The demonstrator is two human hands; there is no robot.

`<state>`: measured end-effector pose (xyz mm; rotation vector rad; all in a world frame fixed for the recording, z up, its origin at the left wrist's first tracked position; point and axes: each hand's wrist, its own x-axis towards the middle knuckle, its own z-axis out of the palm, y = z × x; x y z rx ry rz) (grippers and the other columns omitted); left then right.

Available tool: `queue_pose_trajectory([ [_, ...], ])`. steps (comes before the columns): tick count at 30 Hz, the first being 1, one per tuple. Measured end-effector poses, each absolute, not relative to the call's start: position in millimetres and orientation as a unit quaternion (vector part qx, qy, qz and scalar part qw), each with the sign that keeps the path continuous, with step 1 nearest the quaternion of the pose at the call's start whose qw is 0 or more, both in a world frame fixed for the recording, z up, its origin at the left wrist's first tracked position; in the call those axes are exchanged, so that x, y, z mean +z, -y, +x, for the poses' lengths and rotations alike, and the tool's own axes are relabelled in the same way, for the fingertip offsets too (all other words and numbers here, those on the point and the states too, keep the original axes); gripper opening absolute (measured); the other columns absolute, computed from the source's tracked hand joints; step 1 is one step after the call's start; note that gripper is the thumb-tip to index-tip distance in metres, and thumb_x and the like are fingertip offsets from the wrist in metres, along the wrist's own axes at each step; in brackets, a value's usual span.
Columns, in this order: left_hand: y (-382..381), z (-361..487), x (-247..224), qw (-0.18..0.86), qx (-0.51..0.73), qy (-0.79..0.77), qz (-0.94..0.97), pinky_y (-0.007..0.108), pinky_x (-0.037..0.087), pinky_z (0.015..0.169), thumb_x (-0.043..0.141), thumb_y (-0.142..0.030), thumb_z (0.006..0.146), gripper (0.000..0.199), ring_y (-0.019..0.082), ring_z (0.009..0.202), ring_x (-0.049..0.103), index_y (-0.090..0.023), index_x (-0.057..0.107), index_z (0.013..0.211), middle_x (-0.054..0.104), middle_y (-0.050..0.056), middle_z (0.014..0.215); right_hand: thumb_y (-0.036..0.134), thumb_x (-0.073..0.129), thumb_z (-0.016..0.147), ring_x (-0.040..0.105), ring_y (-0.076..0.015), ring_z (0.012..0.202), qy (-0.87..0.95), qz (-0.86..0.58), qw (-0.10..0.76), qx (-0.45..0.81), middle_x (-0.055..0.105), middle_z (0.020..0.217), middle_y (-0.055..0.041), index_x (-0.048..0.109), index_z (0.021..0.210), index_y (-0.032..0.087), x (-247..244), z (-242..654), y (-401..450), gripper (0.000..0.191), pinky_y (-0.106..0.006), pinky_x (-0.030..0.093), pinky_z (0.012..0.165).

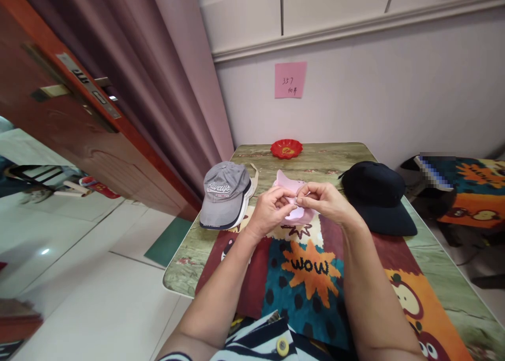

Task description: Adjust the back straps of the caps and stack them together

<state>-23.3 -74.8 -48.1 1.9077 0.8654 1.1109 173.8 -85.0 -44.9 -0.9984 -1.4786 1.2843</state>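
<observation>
Two bare hands meet over a green wood-patterned table (pixel 335 158), working at a pale pink item (pixel 287 182), possibly a cap, though the fingers cover too much of it to be sure. It lies around the middle of the table's width, beyond the word "WOW" on a colourful patterned cloth (pixel 276 282) that spreads toward the near edge. The left hand (pixel 268 211) and right hand (pixel 327 200) come almost fingertip to fingertip, each with thumb and forefinger pinched on a tiny pale part that appears to belong to the pink item; the other fingers curl loosely. The item looks light, thin and flexible, with a raised, curved far edge, so it would probably bend under a push rather than break. Its small part seems best gripped by the fingertips, while the broader pink rim offers a steadier hold; how slippery it is cannot be told. By the table's left edge sits a grey baseball cap (pixel 224 184) lettered "Always", a beige strap (pixel 254 178) showing behind it. A black cap (pixel 366 184) rests near the right edge, brim toward the wearer. A red scalloped dish (pixel 286 149) sits near the far edge, below a pink paper note (pixel 291 80) on the wall (pixel 355 98).
</observation>
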Motion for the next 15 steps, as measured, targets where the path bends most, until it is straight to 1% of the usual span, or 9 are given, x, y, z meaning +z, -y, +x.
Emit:
queue_pose_trajectory([
  [3,75.6,-24.0,-47.5,0.365,0.440,-0.346,0.744,0.020,0.051,0.060,0.072,-0.017,0.079,0.014,0.010,0.065,0.063,-0.017,0.071,0.093,0.062,0.001,0.083,0.045,0.084,0.069,0.054,-0.0117,0.060,0.587,-0.419,0.452,0.526,0.065,0.069,-0.0007,0.069,0.078,0.016,-47.1,172.2,83.2,0.035,-0.023,0.039,0.054],
  [8,76.5,-23.1,-47.5,0.346,0.449,-0.359,0.741,0.019,0.051,0.060,0.072,-0.015,0.077,0.015,0.009,0.066,0.062,-0.017,0.072,0.092,0.063,0.001,0.084,0.042,0.083,0.070,0.055,-0.0121,0.059,0.575,-0.436,0.456,0.521,0.066,0.068,-0.0013,0.070,0.079,0.015,-48.0,169.5,82.1,0.031,-0.023,0.039,0.054],
  [15,77.2,-20.2,-49.1,0.319,0.456,-0.367,0.745,0.020,0.050,0.060,0.074,-0.021,0.079,0.012,0.009,0.064,0.060,-0.017,0.071,0.090,0.064,0.001,0.082,0.039,0.079,0.072,0.056,-0.0130,0.062,0.572,-0.443,0.454,0.520,0.067,0.070,-0.0022,0.069,0.076,0.015,-46.3,168.0,82.9,0.026,-0.024,0.042,0.057],
])
